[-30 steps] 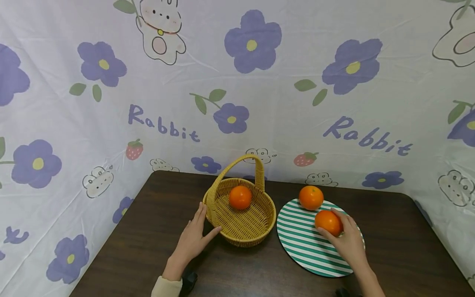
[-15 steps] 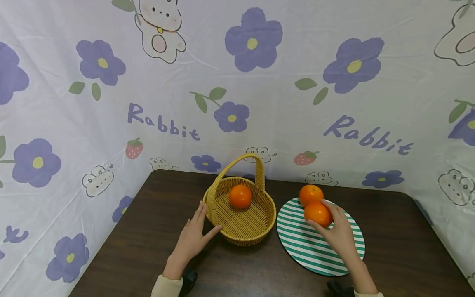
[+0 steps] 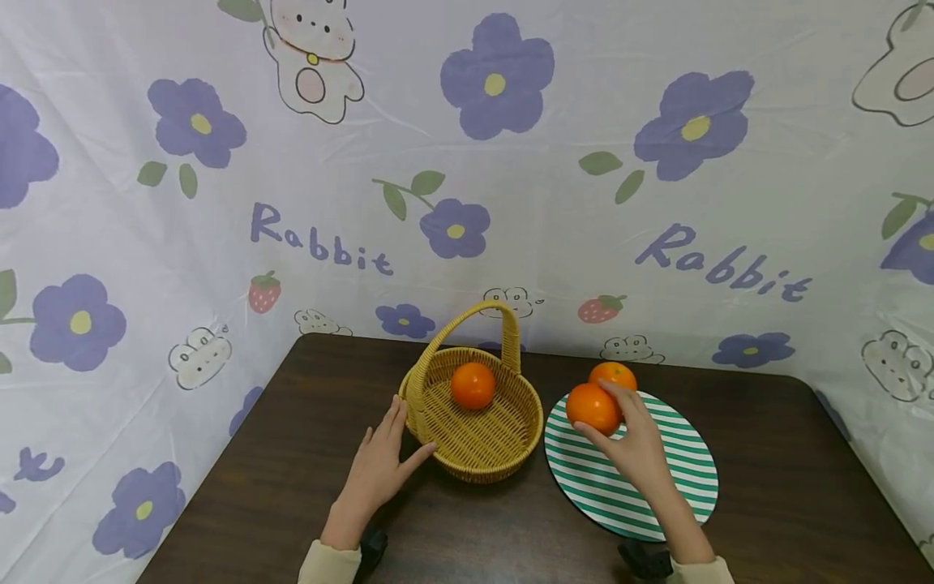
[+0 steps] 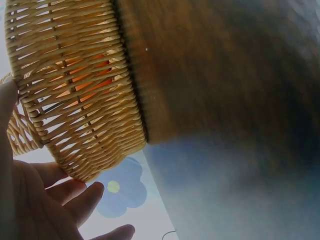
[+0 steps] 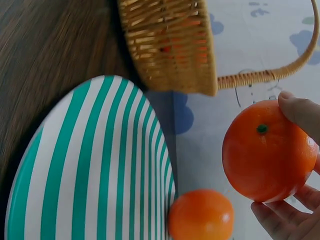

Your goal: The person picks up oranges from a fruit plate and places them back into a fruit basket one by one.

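Lower left of centre, the left hand (image 3: 375, 466) lays spread fingers against the basket (image 3: 477, 472); right of centre, the right hand (image 3: 638, 448) grips one orange (image 3: 589, 409), fingers curved, above the striped plate (image 3: 594, 491). Beyond: second orange (image 3: 615, 372) at the plate's far edge, third orange (image 3: 473, 386) inside the basket. A transfer step, it seems; next calls for a steady grip.

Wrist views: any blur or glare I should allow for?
Left wrist: tabletop badly blurred, washed pale toward the lower right, while the basket weave reads clearly. Right wrist: held orange fairly sharp with small highlights; lower orange slightly softer, with a glossy patch.
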Available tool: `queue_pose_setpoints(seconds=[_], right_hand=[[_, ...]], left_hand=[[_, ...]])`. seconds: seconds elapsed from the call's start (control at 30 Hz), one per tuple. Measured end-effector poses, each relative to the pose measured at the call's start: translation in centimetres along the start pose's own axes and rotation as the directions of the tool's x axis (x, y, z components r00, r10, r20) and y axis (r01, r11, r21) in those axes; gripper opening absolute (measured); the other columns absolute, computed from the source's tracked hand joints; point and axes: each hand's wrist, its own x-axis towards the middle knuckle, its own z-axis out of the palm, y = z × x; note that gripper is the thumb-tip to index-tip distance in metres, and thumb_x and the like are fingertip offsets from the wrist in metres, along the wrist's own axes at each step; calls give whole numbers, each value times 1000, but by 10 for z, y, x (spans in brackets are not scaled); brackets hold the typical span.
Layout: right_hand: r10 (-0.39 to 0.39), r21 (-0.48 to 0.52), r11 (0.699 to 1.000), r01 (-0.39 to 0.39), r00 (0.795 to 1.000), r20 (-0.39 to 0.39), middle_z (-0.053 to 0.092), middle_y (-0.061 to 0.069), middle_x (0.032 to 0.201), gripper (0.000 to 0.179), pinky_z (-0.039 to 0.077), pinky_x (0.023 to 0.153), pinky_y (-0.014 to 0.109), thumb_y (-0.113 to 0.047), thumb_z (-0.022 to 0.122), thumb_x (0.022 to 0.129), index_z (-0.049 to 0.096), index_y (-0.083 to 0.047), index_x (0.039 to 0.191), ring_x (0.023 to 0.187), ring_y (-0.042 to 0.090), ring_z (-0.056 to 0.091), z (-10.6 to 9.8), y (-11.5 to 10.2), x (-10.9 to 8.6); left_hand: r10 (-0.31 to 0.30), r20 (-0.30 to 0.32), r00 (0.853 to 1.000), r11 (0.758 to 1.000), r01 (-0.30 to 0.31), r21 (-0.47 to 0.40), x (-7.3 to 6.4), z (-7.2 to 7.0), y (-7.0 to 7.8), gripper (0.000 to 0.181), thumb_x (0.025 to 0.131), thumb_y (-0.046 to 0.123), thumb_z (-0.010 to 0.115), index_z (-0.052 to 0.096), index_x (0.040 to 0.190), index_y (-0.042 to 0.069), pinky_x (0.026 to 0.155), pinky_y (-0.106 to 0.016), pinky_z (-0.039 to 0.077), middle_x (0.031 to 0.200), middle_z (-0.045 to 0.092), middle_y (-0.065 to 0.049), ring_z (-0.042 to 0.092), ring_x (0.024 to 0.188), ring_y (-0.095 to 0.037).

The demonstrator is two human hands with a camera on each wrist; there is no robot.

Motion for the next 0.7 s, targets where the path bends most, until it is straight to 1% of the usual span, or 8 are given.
queue_pose_setpoints(seconds=[0.13, 0.3, 0.57, 0.7], right_hand=[[-9, 16, 1000, 9, 1000, 11, 44, 7, 124, 67, 47, 76, 47, -37, 72, 68, 44, -20, 127, 98, 25, 49, 5, -10, 2], [-37, 25, 999, 37, 999, 10, 44, 6, 125, 68, 47, 77, 46, -40, 71, 68, 45, -21, 127, 100, 24, 49, 9, -20, 6], [-57, 53, 997, 56, 998, 22, 45, 2, 125, 66, 47, 79, 43, -41, 71, 68, 44, -28, 127, 103, 21, 48, 17, -31, 12], [-62, 64, 996, 59, 997, 35, 44, 1, 125, 67, 47, 79, 43, -41, 71, 68, 44, -25, 127, 103, 20, 48, 20, -37, 12]], left_hand=[[-5, 13, 1000, 1000, 5, -3, 0, 0, 0, 86, 76, 70, 37, 7, 141, 22, 103, -51, 18, 147, 8, 0, 24, 130, -18], [-15, 30, 999, 1000, 16, -11, 1, 0, -1, 87, 76, 70, 36, 5, 141, 23, 103, -51, 18, 147, 6, 2, 22, 131, -18], [-15, 33, 999, 1000, 15, -11, 2, 0, 0, 87, 76, 70, 36, 7, 142, 21, 103, -50, 19, 147, 6, 0, 22, 131, -19], [-15, 39, 999, 1000, 16, -18, 2, -2, 0, 88, 76, 70, 37, 8, 142, 20, 103, -50, 19, 147, 8, -1, 22, 131, -20]])
